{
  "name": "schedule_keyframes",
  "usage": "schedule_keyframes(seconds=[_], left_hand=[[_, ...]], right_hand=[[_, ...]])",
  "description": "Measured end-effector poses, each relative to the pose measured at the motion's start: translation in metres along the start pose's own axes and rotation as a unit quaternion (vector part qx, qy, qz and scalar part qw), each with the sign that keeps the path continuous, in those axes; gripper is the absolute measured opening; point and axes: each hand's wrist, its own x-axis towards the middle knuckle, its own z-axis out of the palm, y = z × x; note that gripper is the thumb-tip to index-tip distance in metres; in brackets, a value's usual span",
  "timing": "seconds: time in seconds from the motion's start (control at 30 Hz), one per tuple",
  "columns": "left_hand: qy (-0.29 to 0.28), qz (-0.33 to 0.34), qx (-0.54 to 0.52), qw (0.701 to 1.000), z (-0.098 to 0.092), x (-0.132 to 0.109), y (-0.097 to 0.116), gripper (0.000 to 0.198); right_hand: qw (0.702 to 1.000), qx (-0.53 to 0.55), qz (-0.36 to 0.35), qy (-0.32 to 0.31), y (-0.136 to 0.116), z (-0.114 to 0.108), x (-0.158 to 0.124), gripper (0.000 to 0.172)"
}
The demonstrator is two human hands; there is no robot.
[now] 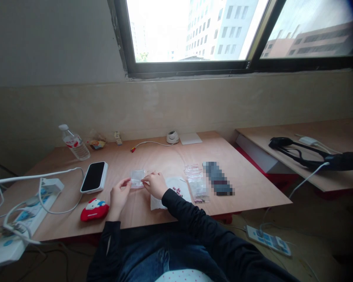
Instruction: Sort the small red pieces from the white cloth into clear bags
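**A:** What do I have in my hands?

**B:** You hold a small clear bag (137, 177) low over the table (247, 184), near the middle and just beyond your lap. Your left hand (119, 196) pinches its left edge between thumb and fingertips. Your right hand (155, 184) pinches the right edge, with its fingers curled close together.

**A:** Is the bag lying flat on the wood?

**B:** I cannot tell. It is either touching the surface or just above it. Anything inside it is too small to make out.

**A:** What is around my hands?

**B:** Just right of your right hand is a white dish (181, 183) with small dark red beads (177, 191) in it. A tissue (157, 203) lies under your right wrist. Further right is a pile (197, 184) of clear bags.

**A:** And on the left?

**B:** A phone (94, 177) lies face up near your left hand. A red pouch (94, 209) sits closer to the near edge. A bottle (74, 143) stands at the far left, and a power strip (14, 231) with white cables lies along the left edge.
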Motion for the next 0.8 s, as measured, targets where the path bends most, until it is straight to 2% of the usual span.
schedule_keyframes(seconds=[0.17,0.5,0.8], left_hand=[[-0.01,-0.004,0.087,0.996,0.004,-0.005,-0.009,0.037],[-0.016,-0.021,0.161,0.987,0.011,-0.015,-0.003,0.038],[-0.053,-0.022,0.216,0.975,0.011,-0.018,0.007,0.044]], right_hand=[[0.999,-0.044,-0.004,-0.025,-0.003,0.006,-0.004,0.026],[0.998,-0.059,0.007,-0.03,0.0,0.009,-0.005,0.026],[0.997,-0.064,0.018,-0.028,0.0,0.016,-0.003,0.026]])
